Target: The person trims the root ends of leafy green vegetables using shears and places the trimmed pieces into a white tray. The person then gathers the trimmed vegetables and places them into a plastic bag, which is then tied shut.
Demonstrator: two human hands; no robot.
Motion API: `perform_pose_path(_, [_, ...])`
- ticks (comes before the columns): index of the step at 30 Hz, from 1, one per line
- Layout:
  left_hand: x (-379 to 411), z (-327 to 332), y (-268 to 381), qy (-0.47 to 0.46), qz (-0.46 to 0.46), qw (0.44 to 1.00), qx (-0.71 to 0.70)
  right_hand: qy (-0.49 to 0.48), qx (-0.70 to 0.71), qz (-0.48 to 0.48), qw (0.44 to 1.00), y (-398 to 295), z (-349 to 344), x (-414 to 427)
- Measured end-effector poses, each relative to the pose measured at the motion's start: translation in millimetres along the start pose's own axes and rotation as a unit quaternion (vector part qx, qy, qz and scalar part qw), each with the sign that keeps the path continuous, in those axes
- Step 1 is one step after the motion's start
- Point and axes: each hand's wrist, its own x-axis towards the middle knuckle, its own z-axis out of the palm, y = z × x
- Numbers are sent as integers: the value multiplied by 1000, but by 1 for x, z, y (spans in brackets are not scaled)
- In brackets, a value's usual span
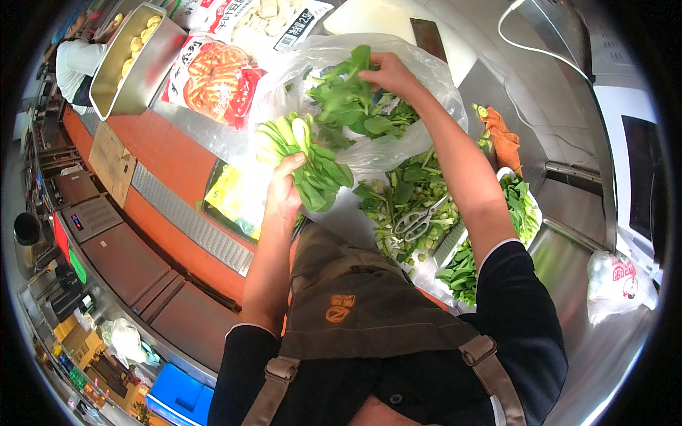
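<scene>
My left hand (285,186) grips a bunch of leafy greens (322,173), pale stem ends pointing up and away from me. Over an open transparent plastic bag (383,154), my right hand (394,74) pinches some loose green leaves (343,90) between thumb and fingers. More leafy greens (386,122) lie inside the bag below that hand. Nearer to me, under my right forearm, cut leaves and stem trimmings (394,186) are heaped on the metal worktop. A pair of scissors (421,221) rests on this heap, with its handles towards me.
A cleaver (428,38) lies on a white cutting board (367,18) beyond the bag. Packaged food (213,80) and a deep metal container (141,69) stand at left. Greens fill a white basket (534,213) by an orange cloth (501,136). Another person (80,61) works far left.
</scene>
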Motion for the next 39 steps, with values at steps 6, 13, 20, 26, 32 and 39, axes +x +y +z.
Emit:
perform_pose_path(6, [-13,36,0,-3,21,999,47,9,-214,-2,977,45,4,-9])
perform_pose_path(13, [-11,27,-8,1,-1,1000,28,159,-390,-31,906,97,52,-18])
perform_pose_path(20, [-18,27,2,-23,27,999,18,140,-268,-32,953,14,13,-39])
perform_pose_path(26, [-16,26,8,-13,24,997,72,144,-271,17,952,21,-16,-56])
perform_pose_path(32, [-11,17,10,-25,6,996,86,26,-335,122,934,48,-5,-54])
perform_pose_path(39, [-40,9,11,-34,22,997,63,95,-376,166,907,51,68,-82])
